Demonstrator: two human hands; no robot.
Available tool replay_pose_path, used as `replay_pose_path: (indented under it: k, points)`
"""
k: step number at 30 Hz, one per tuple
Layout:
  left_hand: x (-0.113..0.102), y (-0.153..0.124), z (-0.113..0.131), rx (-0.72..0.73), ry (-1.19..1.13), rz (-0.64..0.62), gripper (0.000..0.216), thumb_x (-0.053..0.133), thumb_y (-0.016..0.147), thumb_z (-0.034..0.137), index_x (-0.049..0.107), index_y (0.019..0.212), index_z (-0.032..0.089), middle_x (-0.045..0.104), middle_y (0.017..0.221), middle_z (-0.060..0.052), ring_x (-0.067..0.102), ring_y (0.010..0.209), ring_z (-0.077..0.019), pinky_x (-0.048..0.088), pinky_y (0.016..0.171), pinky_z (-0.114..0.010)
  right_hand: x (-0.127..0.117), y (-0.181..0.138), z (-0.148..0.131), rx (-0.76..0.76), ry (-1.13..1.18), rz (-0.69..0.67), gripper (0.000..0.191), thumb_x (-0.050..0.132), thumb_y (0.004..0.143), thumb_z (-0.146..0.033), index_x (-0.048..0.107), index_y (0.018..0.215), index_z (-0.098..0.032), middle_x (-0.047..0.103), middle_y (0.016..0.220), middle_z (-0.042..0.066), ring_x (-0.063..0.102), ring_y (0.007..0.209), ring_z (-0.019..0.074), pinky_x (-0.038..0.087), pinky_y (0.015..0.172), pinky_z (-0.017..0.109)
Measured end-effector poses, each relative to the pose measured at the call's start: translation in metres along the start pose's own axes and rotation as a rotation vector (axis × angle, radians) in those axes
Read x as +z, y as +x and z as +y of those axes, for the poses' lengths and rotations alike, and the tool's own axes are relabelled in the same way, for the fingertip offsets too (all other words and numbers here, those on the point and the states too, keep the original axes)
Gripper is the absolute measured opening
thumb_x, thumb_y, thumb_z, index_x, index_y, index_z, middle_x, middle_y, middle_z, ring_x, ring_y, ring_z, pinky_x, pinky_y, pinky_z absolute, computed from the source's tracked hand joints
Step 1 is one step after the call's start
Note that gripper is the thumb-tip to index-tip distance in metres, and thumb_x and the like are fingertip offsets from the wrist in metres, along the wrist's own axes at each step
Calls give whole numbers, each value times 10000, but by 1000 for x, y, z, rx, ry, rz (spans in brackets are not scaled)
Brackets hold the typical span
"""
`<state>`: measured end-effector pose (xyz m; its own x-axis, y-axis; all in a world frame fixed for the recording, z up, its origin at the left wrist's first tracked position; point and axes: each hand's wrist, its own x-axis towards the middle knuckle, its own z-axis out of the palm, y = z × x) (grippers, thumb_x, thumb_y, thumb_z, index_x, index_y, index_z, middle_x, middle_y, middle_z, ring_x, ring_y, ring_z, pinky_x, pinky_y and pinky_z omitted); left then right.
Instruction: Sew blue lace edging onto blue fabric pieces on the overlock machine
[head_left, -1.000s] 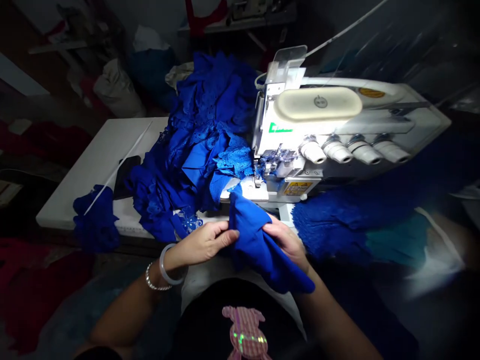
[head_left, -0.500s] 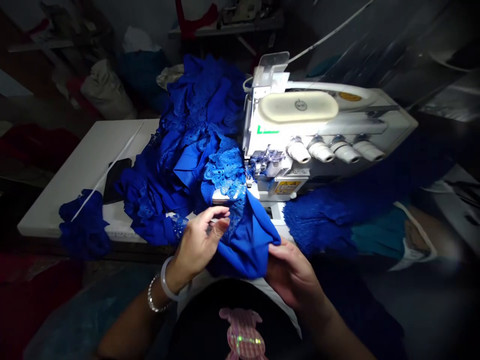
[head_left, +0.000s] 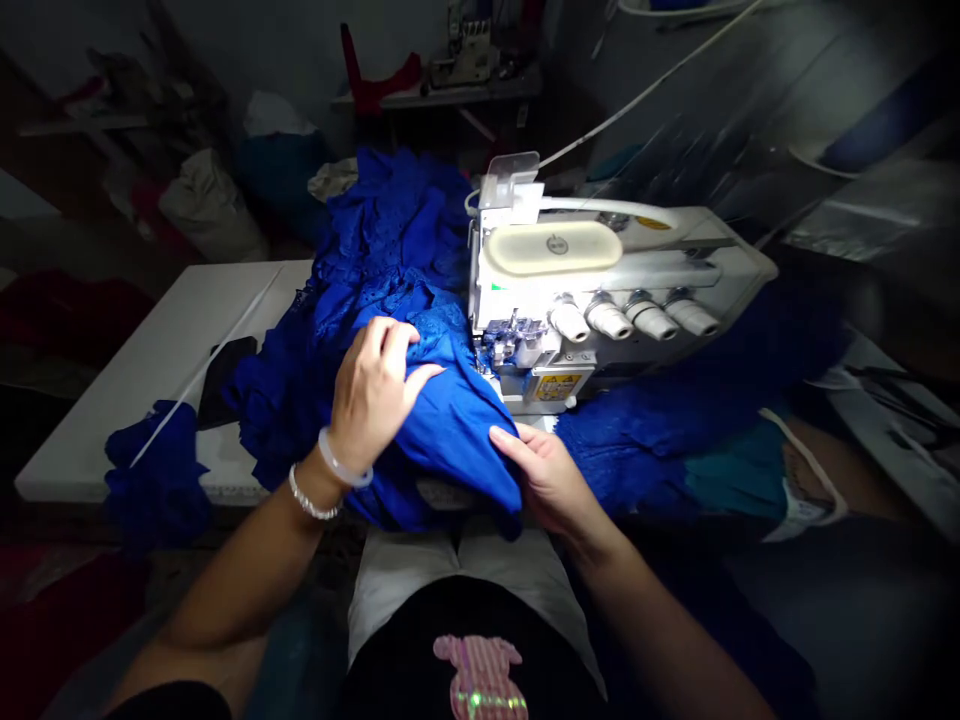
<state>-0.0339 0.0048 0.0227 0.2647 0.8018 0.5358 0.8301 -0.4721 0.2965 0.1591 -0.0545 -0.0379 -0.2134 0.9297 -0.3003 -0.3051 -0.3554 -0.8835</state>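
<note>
Blue fabric (head_left: 461, 425), pinched at its edge by the right hand (head_left: 553, 480); left hand (head_left: 373, 388) spread over it; overlock machine (head_left: 652, 265) beyond the right hand.

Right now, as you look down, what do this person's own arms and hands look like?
Both hands are ungloved. The left hand has a pale, smooth bangle and a shiny, beaded-looking bracelet at its wrist; a black sleeve edge shows higher up. The right hand has no visible jewellery.
</note>
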Motion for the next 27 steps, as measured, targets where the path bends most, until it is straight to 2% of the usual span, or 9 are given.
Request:
replay_pose_path:
  k: [2,4,7,9,12,15,18,25,27]
  points:
    - [6,-15,10,145,-11,-7,136,538,927,199,605,1025,133,654,985,-105,617,969,-216,514,864,-356,9,3,8,-48,21,-1,331,642,828,-518,694,804,-192,729,723,36,663,639,196,576,618,328]
    - [10,-32,21,259,-57,-67,179,480,929,123,609,1054,125,668,1008,-113,619,988,-215,509,892,-363,13,-2,13,-73,25,-4,386,571,863,-563,653,746,-204,701,694,40,636,627,192,554,581,315]
    - [12,-44,29,323,-40,-134,276,460,927,104,601,1163,123,658,1179,-127,576,1143,-250,442,990,-426,12,-19,16,-60,1,-54,412,557,880,-566,622,707,-198,631,638,21,565,581,159,493,529,278]
    - [10,-43,30,311,-2,-188,322,440,941,126,587,1227,149,629,1267,-115,538,1211,-267,396,995,-459,9,-31,18,-13,-57,-129,380,616,863,-524,630,711,-177,579,613,-2,504,557,127,447,526,253]
    - [8,-37,31,225,63,-254,350,458,958,235,573,1288,222,605,1301,-95,539,1173,-289,379,907,-462,4,-46,21,53,-156,-248,363,645,851,-498,653,750,-149,535,615,-16,453,560,102,401,538,230]
    - [9,-34,35,159,103,-262,369,473,967,372,571,1306,264,604,1275,-97,547,1105,-288,369,856,-433,0,-52,23,44,-220,-312,370,629,862,-486,646,732,-141,522,617,-14,437,562,95,390,546,219]
    - [12,-36,39,147,107,-245,426,463,966,458,559,1320,243,590,1312,-98,518,1156,-293,339,902,-436,-4,-53,25,21,-271,-326,377,619,867,-474,634,695,-139,518,611,-10,435,567,98,398,553,217]
    - [12,-37,42,117,115,-300,474,380,981,510,511,1369,270,549,1387,-57,495,1192,-273,331,909,-426,-11,-58,33,31,-350,-498,335,602,883,-404,657,707,-125,534,628,-3,468,599,111,396,561,218]
    - [13,-36,44,110,159,-318,485,367,980,521,488,1389,291,531,1413,-50,485,1204,-283,331,904,-445,-14,-57,33,11,-354,-501,321,607,884,-385,655,706,-122,542,631,-1,478,605,112,392,570,219]
